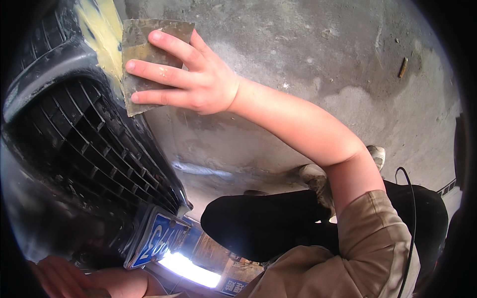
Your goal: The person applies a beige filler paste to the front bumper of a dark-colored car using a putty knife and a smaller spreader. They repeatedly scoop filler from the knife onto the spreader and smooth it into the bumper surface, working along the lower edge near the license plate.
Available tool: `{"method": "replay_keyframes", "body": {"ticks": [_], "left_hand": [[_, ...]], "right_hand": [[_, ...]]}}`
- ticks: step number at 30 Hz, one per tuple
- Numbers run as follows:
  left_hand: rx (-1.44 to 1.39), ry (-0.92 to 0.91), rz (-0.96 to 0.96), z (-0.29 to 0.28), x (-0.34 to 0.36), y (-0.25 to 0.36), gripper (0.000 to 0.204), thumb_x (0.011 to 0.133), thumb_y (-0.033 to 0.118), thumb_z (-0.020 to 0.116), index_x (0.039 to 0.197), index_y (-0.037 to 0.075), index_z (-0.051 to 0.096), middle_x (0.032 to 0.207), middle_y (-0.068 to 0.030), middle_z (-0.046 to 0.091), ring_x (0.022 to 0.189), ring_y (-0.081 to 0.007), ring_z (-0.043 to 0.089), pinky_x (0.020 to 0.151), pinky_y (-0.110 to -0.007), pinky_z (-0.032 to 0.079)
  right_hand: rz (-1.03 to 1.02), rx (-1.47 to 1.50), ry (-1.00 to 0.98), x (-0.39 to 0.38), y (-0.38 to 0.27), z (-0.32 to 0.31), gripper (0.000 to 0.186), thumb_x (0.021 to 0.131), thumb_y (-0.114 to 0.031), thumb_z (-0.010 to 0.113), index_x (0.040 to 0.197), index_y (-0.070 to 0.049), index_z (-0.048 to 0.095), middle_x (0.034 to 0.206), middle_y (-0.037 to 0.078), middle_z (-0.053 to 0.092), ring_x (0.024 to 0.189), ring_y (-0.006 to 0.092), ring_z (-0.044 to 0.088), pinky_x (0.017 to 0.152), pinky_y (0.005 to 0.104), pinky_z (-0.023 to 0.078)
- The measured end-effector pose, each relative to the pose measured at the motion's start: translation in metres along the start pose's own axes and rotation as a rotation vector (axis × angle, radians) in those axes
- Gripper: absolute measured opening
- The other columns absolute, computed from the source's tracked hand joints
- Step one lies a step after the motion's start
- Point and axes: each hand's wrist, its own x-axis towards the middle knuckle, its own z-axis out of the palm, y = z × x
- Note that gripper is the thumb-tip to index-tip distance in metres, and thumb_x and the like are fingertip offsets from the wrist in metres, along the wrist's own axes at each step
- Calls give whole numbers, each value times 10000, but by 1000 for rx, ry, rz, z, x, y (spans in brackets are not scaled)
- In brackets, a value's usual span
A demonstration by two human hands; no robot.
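My right hand [206, 82] reaches to the upper left and grips a thin, slightly curved grey-brown putty spreader [141, 47]. Three fingers lie spread over its face, and the thumb is hidden. Beside the spreader's left edge, pale yellow putty [102, 35] is smeared over the edge of a black car bumper [64, 57]. Below it runs a black slatted grille [84, 124]. My left hand [59, 278] is dim at the lower left edge, close to the car's dark front; its finger posture is unclear.
A blue license plate [159, 238] juts from the bumper's lower end near a bright light [191, 269]. Grey, stained concrete floor [298, 44] lies right of the car, with a small brown scrap [403, 67]. My bent black-trousered leg [268, 218] and a black cable [413, 213] are close by.
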Motion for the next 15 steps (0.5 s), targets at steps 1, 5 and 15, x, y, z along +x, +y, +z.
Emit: {"method": "replay_keyframes", "body": {"ticks": [1, 5, 15], "left_hand": [[-8, -7, 1, -1, 0, 1, 591, 1096, 578, 363, 916, 43, 540, 706, -87, 558, 495, -181, 462, 403, -308, 351], [-44, -49, -35, -4, -1, 3, 585, 1097, 574, 368, 922, 44, 542, 712, -91, 563, 495, -182, 459, 406, -301, 353], [17, -21, 17, -5, -3, 3, 578, 1114, 536, 350, 907, 33, 547, 757, -111, 621, 494, -180, 473, 352, -298, 341]], "right_hand": [[-14, -13, -1, -1, 2, 1, 413, 854, -306, 700, 1265, -349, 706, 1530, -32, 567, 1449, 351, 477, 1006, 541, 482], [-64, -54, -19, -4, 9, 0, 399, 862, -319, 696, 1260, -345, 709, 1542, -32, 560, 1447, 349, 477, 990, 534, 489], [-64, 22, 23, 0, 13, -4, 438, 849, -291, 714, 1282, -353, 695, 1538, -14, 566, 1435, 361, 479, 969, 526, 494]]}}
